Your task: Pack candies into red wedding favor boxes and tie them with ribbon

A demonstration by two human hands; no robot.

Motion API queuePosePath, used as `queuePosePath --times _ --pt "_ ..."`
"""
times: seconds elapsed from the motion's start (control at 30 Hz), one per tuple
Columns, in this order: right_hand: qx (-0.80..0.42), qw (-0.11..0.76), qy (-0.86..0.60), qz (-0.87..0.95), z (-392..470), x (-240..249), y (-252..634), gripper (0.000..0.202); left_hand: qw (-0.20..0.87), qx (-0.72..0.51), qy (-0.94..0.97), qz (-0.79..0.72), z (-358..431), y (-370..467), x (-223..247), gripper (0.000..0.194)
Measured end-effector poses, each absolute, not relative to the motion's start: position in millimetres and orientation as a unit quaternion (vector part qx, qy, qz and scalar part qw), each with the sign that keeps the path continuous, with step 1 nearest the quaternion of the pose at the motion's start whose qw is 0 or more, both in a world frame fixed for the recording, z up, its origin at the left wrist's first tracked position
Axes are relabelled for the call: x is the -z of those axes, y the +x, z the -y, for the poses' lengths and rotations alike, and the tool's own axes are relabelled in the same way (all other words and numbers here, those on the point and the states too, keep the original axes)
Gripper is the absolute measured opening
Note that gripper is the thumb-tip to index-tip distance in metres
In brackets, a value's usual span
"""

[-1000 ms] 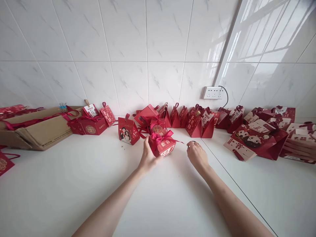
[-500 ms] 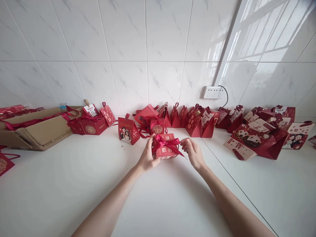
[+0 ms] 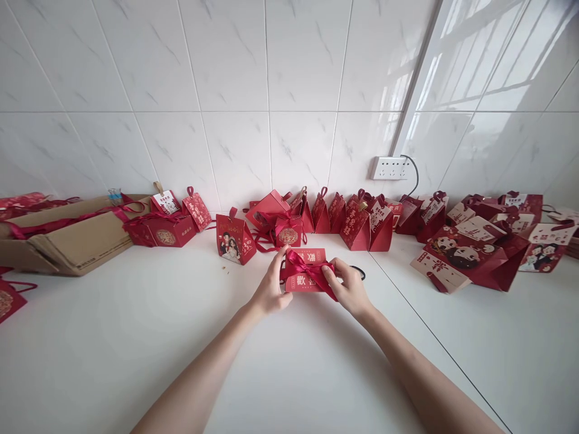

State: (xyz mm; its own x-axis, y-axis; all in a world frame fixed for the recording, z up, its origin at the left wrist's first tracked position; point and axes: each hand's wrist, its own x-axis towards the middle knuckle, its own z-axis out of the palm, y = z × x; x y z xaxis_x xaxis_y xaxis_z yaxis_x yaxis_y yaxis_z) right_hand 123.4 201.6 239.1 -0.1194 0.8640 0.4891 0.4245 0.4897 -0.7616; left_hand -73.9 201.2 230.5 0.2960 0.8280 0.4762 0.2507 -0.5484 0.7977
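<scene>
Here, a tiled wall (image 3: pixel 235 60) backs a white tabletop (image 3: pixel 280 374), with a cardboard box (image 3: pixel 85 244) at far left and a red carton (image 3: pixel 465 253) printed with cartoon faces at right. At center, a person's left hand (image 3: pixel 270 288) curls thumb and fingers around the left side of a small red box (image 3: pixel 299 283), in front of other red packages, as the right hand (image 3: pixel 351 287) pinches its satin ribbon bow (image 3: pixel 302 263) at the right end. A dark loop (image 3: pixel 361 272) shows just beside the right hand.
</scene>
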Motion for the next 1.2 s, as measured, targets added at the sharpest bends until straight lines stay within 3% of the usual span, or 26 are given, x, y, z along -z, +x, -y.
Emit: queuePosePath --times 1.2 --pt "-0.238 0.473 -0.46 0.713 -200.7 -239.0 122.9 0.035 0.301 -0.441 0.768 -0.355 -199.7 -77.0 -231.0 0.1"
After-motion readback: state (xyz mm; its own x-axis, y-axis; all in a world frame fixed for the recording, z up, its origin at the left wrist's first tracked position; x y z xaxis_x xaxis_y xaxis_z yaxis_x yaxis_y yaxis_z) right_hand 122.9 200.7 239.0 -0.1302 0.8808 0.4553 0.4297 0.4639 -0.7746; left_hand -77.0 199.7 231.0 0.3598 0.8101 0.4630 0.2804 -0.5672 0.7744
